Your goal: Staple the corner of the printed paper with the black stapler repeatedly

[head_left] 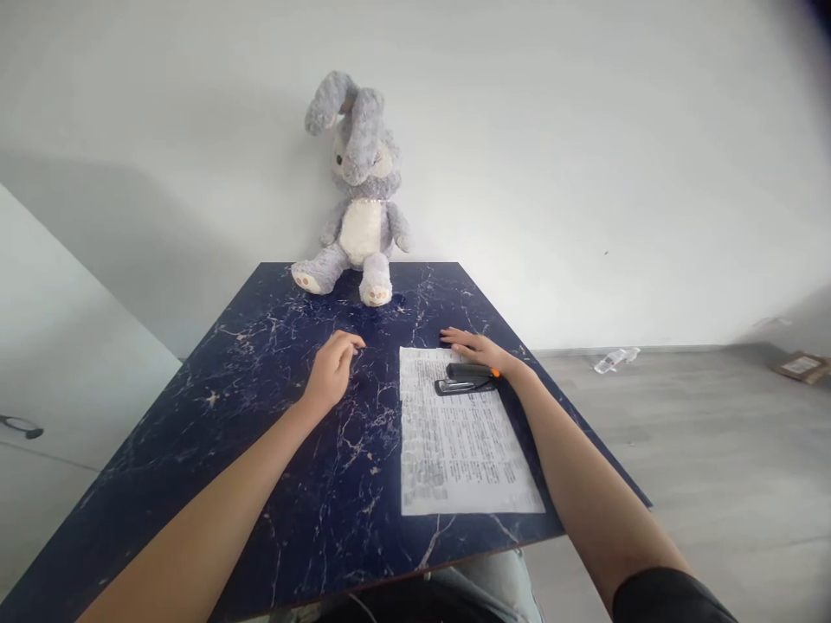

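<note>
A pause seems taken, the right hand (486, 351) laid open, the left hand (331, 368) curled, its grip unreadable; should the stapler (465, 372), on printed paper (454, 459) at the right hand's seven o'clock, be grasped, closing is needed.

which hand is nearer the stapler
Right. The right hand is just beyond the stapler, by the paper's far edge; the left hand is farther off, left of the paper.

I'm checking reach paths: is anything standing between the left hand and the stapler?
Nothing visible stands between the left hand and the stapler; only the blue tabletop and part of the flat paper lie between them.
</note>
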The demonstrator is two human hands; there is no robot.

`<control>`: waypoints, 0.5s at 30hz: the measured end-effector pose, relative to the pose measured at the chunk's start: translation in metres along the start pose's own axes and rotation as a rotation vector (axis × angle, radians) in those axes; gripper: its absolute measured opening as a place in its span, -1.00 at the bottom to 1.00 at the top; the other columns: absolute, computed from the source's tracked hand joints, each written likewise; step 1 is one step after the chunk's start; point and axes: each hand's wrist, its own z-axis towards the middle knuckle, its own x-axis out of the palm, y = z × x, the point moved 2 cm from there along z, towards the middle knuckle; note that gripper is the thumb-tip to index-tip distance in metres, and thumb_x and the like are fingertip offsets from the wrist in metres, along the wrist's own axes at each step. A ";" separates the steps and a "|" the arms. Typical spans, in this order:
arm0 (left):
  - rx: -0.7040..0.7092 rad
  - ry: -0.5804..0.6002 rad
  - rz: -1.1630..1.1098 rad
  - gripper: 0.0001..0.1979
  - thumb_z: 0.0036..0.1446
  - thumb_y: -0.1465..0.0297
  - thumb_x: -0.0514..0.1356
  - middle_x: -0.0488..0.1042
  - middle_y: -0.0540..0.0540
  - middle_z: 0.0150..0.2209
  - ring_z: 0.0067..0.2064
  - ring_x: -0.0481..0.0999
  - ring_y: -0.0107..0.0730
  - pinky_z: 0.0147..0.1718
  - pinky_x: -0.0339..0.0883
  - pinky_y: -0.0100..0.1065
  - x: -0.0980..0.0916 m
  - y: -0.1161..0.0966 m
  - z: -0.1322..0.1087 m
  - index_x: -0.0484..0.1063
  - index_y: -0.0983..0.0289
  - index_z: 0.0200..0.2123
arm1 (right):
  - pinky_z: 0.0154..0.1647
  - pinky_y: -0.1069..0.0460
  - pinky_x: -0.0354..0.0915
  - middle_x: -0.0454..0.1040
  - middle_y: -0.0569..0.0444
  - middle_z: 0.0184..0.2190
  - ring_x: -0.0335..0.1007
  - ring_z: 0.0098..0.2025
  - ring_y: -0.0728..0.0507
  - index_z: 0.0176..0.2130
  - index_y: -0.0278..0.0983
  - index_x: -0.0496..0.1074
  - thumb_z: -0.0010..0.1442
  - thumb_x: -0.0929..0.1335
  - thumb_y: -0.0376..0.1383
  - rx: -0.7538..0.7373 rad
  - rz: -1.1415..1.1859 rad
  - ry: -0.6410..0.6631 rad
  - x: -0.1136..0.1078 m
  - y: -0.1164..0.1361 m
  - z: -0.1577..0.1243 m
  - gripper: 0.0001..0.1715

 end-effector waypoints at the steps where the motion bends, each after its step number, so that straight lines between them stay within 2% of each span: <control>1: -0.013 -0.110 0.009 -0.72 0.44 0.40 -0.05 0.47 0.10 -0.21 -0.22 0.51 -0.31 -0.10 0.38 -0.25 -0.006 -0.002 0.001 0.46 0.22 -0.18 | 0.51 -0.34 -0.16 0.19 0.02 0.43 -0.05 0.50 -0.34 0.34 -0.12 0.36 0.42 0.21 0.10 -0.013 -0.061 0.044 0.007 -0.001 0.007 -0.34; 4: -0.072 -0.402 0.084 -0.72 0.44 0.41 -0.06 0.43 0.08 -0.29 -0.29 0.46 -0.33 -0.15 0.36 -0.26 -0.026 -0.001 0.002 0.42 0.23 -0.23 | 0.50 -0.39 -0.25 0.03 -0.06 0.49 -0.19 0.53 -0.33 0.43 -0.20 0.20 0.47 0.16 -0.03 0.008 -0.262 0.073 0.029 0.005 0.031 -0.33; 8: -0.155 -0.685 0.188 -0.74 0.41 0.47 -0.08 0.37 0.04 -0.34 -0.36 0.41 -0.36 -0.15 0.33 -0.27 -0.052 0.014 0.004 0.37 0.23 -0.27 | 0.49 -0.37 -0.15 -0.01 -0.12 0.50 -0.14 0.53 -0.30 0.44 -0.24 0.15 0.48 0.14 -0.18 -0.048 -0.393 0.097 0.066 0.037 0.076 -0.37; 11: -0.190 -0.805 0.232 -0.76 0.40 0.50 -0.09 0.35 0.04 -0.31 -0.39 0.39 -0.40 -0.16 0.32 -0.28 -0.067 0.024 0.006 0.32 0.24 -0.29 | 0.47 -0.36 -0.09 -0.02 -0.13 0.50 -0.08 0.51 -0.28 0.44 -0.26 0.14 0.49 0.14 -0.22 -0.180 -0.400 0.119 0.102 0.077 0.121 -0.39; 15: -0.197 -0.880 0.255 -0.78 0.39 0.49 -0.10 0.29 0.02 -0.32 -0.35 0.37 -0.36 -0.14 0.29 -0.25 -0.083 0.027 0.005 0.27 0.23 -0.28 | 0.46 -0.36 -0.07 0.04 -0.15 0.48 -0.03 0.50 -0.26 0.42 -0.27 0.16 0.50 0.16 -0.25 -0.384 -0.367 0.168 0.151 0.136 0.178 -0.43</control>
